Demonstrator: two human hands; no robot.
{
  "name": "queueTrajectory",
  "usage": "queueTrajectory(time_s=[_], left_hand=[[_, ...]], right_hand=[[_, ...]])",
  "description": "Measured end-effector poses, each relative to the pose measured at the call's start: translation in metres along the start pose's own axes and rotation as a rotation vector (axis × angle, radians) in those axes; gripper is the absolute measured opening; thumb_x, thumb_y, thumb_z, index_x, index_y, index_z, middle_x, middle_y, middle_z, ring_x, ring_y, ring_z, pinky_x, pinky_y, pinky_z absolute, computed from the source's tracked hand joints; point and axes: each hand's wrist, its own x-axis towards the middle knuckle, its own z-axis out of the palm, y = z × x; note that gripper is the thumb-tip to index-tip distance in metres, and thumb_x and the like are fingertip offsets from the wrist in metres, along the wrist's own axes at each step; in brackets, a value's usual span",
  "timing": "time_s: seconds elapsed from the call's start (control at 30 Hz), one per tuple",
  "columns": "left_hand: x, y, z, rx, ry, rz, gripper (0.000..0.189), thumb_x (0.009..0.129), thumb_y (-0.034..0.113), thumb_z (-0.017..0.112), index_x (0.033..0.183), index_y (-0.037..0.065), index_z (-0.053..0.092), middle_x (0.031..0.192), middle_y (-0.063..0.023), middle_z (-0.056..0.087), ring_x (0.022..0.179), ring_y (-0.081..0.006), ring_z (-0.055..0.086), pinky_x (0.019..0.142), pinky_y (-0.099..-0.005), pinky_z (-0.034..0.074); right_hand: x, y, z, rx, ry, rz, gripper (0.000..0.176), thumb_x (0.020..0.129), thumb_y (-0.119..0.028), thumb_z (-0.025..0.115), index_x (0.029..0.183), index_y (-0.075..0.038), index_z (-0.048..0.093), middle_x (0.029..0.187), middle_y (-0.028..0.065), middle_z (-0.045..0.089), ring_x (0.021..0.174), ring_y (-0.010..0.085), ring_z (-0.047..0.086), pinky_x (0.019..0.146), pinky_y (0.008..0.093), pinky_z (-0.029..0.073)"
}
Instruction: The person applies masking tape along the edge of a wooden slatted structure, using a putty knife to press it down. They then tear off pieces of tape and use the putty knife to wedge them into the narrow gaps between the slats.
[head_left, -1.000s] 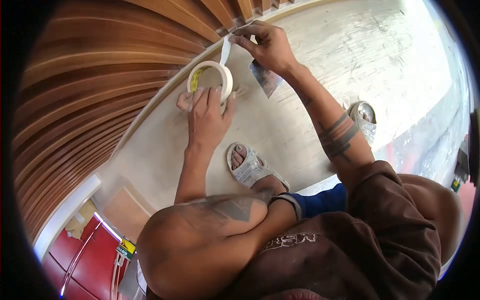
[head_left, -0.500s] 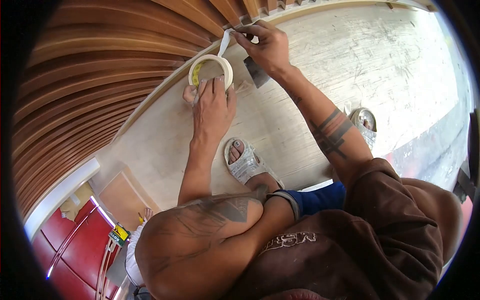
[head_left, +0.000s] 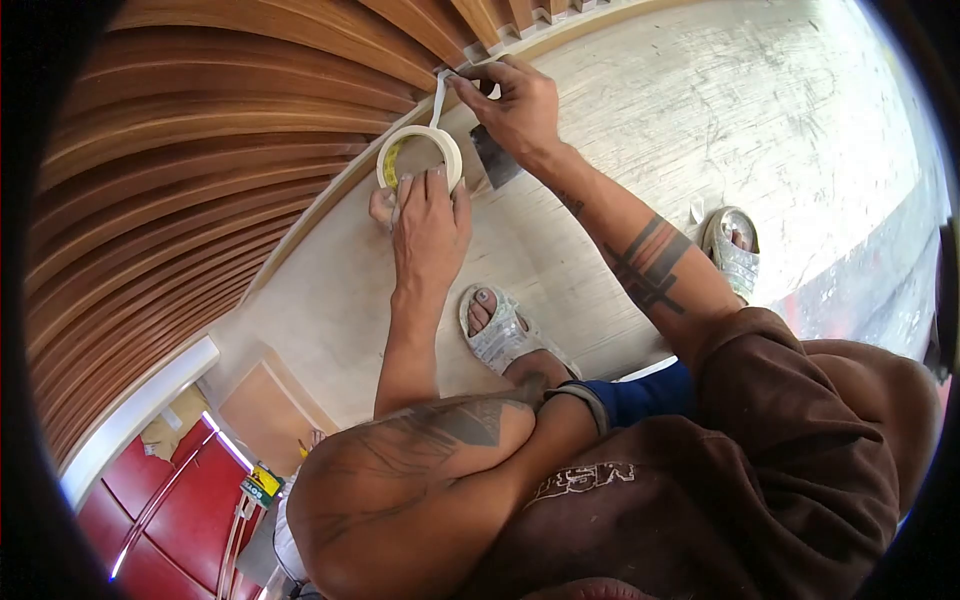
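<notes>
Slatted wood wall [head_left: 200, 170] fills the far left; pale plywood floor [head_left: 700, 130] runs along its base to the right. Person crouched, sandalled foot [head_left: 495, 325] flat on the plywood.

Left hand [head_left: 430, 225]: fingers curled over the near rim of the masking tape roll [head_left: 452, 155], holding it on edge at the wall's foot.

Right hand [head_left: 510, 105]: thumb and forefinger pinching the free tape strip [head_left: 438, 100], drawn from the roll to the wall's base trim. Dark scraper blade [head_left: 492, 155] shows beneath this hand; how it is gripped, cannot tell.
</notes>
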Motion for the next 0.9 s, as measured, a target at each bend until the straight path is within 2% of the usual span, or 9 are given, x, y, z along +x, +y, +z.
queueTrajectory(time_s=[0.5,0.67,0.9], left_hand=[[0.000,-0.002,0.007,0.004,0.030,-0.019,0.018,0.102,0.020,0.069,0.111,0.005,0.066,0.101,-0.0152,0.072,0.101,-0.0350,0.065,0.099,-0.0615,0.034],[0.002,-0.001,0.012,0.040,0.146,-0.055,0.015,0.101,0.019,0.069,0.108,0.005,0.066,0.096,-0.0141,0.072,0.099,-0.0346,0.064,0.098,-0.0606,0.034],[0.007,0.004,0.013,0.012,0.181,-0.102,0.014,0.101,0.018,0.069,0.104,0.005,0.066,0.094,-0.0156,0.072,0.099,-0.0359,0.065,0.099,-0.0592,0.036]], right_hand=[[0.000,0.001,0.005,-0.075,-0.005,-0.018,0.019,0.086,-0.023,0.091,0.096,-0.008,0.084,0.077,0.0069,0.070,0.064,0.0197,0.064,0.059,0.0343,0.051],[-0.001,0.001,0.007,-0.067,0.012,-0.022,0.019,0.087,-0.023,0.090,0.095,-0.008,0.084,0.076,0.0070,0.069,0.063,0.0204,0.064,0.059,0.0352,0.051],[-0.002,-0.006,0.005,-0.076,0.004,-0.010,0.019,0.088,-0.024,0.089,0.094,-0.007,0.083,0.077,0.0079,0.069,0.064,0.0222,0.064,0.059,0.0361,0.051]])
